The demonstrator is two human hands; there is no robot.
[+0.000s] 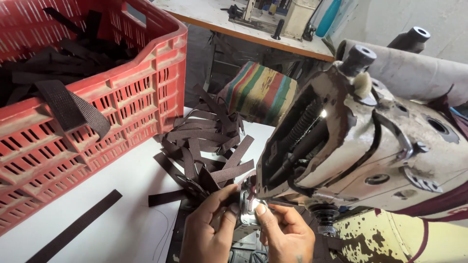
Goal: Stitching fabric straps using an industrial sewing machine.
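My left hand [207, 229] and my right hand [287, 234] meet under the head of a worn cream sewing machine [370, 146]. Both pinch a short dark brown webbing strap [242, 187] at the metal presser foot [247, 207]. My left thumb and fingers press the strap from the left. The fingertips of my right hand hold it from the right. A loose pile of the same brown strap pieces [204, 146] lies just behind my hands on the white table [122, 204].
A red plastic crate [117, 97] full of dark straps stands at the left, one strap hanging over its rim. A single long strap [75, 226] lies on the table in front. A striped cushion [261, 90] and another work table [243, 27] are behind.
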